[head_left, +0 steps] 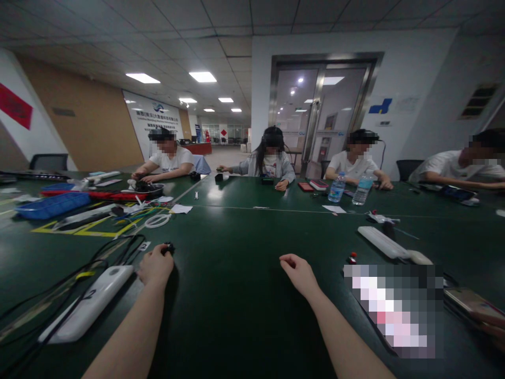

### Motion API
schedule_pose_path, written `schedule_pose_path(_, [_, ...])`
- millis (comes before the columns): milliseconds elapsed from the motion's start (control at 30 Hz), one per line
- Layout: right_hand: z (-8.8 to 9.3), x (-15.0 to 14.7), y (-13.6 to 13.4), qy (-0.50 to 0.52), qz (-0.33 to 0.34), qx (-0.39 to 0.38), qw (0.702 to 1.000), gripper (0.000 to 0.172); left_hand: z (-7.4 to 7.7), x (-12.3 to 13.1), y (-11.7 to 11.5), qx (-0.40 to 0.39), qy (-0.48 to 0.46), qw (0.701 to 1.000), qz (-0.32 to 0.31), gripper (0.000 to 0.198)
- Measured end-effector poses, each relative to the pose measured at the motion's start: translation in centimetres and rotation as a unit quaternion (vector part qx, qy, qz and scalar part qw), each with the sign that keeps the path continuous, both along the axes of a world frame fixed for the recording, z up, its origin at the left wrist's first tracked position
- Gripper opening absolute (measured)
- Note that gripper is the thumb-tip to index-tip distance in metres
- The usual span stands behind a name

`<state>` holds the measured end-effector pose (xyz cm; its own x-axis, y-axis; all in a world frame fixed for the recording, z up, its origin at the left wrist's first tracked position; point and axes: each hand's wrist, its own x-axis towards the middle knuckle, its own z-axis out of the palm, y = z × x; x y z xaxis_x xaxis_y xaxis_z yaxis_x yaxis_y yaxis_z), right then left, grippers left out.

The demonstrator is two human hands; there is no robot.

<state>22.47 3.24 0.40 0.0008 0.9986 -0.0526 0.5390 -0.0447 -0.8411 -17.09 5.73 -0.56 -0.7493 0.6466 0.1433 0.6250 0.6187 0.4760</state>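
- Clock face laid over the whole view, 12 at top.
- Left hand point(155, 265), 8 o'clock: fingers bent closed around a small black object point(169, 248), which pokes out at the fingertips. White number tag point(144, 246) just beside this hand.
- Right hand point(299, 275), 5 o'clock, over the green table point(232, 300): fingers curled inward, no object seen in them; palm side hidden, so cannot tell how far they close.
- Blue tray point(53, 207), 9 o'clock: shallow, walls raised; contents cannot be made out.
- Second blue tray point(59, 187), behind the first: mostly hidden, contents unreadable.
- Two bottles, 3 o'clock: left bottle point(336, 189) and right bottle point(361, 190), both clear with blue labels, standing side by side; fill levels unclear.
- White power strip point(89, 305), 8 o'clock, marked "2", black cables alongside.
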Motion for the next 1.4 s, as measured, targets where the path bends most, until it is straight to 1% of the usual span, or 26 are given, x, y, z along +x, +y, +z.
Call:
schedule_pose_path(267, [0.01, -0.02, -0.04, -0.004, 0.007, 0.003, 1.000, 0.024, -0.06, -0.14, 0.03, -0.002, -0.002, 1.000, -0.002, 0.041])
schedule_pose_path(633, [-0.40, 0.17, 0.19, 0.005, 0.006, 0.007, 1.000, 0.023, 0.54, 0.32, -0.36, -0.011, -0.006, 1.000, -0.008, 0.041])
schedule_pose_path(967, [0.01, 0.03, -0.08, 0.008, 0.005, 0.007, 1.000, 0.023, 0.27, 0.20, -0.15, -0.015, -0.005, 1.000, -0.004, 0.041])
schedule_pose_path(1233, [0.16, -0.01, -0.10, 0.001, 0.008, 0.005, 1.000, 0.023, 0.47, 0.27, -0.24, -0.019, -0.009, 1.000, -0.008, 0.042])
schedule_pose_path(1400, [0.17, 0.01, -0.16, 0.003, 0.008, 0.003, 1.000, 0.023, 0.56, 0.40, -0.32, -0.008, -0.006, 1.000, -0.004, 0.041])
